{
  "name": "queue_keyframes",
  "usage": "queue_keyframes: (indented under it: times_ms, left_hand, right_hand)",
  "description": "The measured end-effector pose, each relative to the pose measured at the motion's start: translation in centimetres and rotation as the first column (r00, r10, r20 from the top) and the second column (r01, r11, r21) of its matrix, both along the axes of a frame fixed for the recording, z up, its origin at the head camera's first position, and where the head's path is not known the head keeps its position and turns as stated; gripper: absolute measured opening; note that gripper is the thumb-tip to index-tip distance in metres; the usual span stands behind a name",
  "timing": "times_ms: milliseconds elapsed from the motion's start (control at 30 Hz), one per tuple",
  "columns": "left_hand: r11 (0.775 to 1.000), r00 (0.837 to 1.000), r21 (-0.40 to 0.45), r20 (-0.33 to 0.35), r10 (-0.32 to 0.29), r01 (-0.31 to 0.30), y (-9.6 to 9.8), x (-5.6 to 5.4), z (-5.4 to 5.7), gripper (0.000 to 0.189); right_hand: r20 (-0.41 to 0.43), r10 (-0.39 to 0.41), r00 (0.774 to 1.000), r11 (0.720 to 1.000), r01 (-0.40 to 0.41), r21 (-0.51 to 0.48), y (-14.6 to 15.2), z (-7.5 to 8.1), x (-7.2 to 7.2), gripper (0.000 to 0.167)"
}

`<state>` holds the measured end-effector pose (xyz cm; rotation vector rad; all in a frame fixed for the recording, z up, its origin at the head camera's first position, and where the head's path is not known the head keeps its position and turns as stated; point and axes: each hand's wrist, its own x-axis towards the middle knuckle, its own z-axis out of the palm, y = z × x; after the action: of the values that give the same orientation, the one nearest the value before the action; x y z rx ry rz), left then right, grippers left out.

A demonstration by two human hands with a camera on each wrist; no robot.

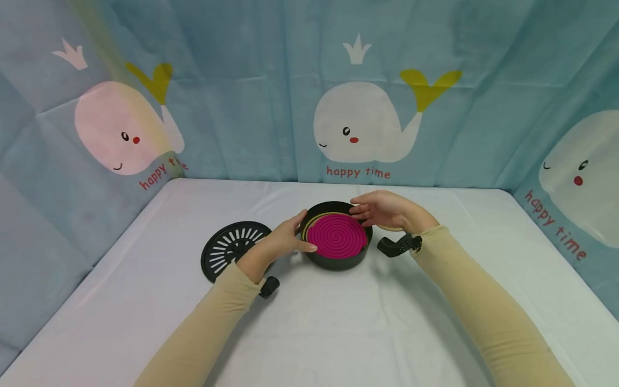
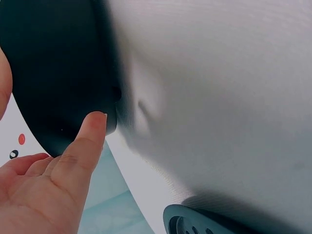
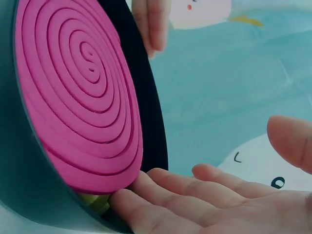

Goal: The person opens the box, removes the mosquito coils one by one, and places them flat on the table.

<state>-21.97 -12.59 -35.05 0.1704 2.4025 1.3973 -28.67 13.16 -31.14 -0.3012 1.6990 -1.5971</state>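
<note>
A round black mosquito coil holder [image 1: 338,263] sits on the table, seen in the head view. Inside lies a flat pink mosquito coil [image 1: 337,235], and the edge of a yellow-green coil [image 3: 95,202] shows under it. My left hand [image 1: 282,236] grips the holder's left side, thumb at the near rim, other fingers along the outer wall. Over the opposite rim, my right hand [image 1: 384,208] reaches in with fingers extended and thumb apart. Its fingertips [image 3: 124,200] are right at the pink coil's edge.
A black slotted lid [image 1: 227,248] lies on the white table [image 1: 338,322] to the left, partly behind my left forearm. A tan curved edge [image 1: 390,229] shows below my right hand, mostly hidden. A blue whale-print curtain [image 1: 261,118] stands behind the table.
</note>
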Motion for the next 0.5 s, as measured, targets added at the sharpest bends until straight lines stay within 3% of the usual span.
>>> queue_keyframes:
  times_ms: [300,500]
  left_hand:
    - [1.000,1.000,-0.004,0.004,0.004,-0.004,0.02,-0.23,-0.19,0.098]
    - [1.000,1.000,-0.008,0.006,0.002,-0.002,0.14,-0.19,-0.03,0.099]
  right_hand:
    - [-0.046,-0.071,0.996,0.997,0.070,-0.024,0.06,-0.10,-0.25,0.055]
    - [-0.075,-0.068,0.995,0.998,0.068,-0.009,-0.27,-0.34,-0.15,0.049]
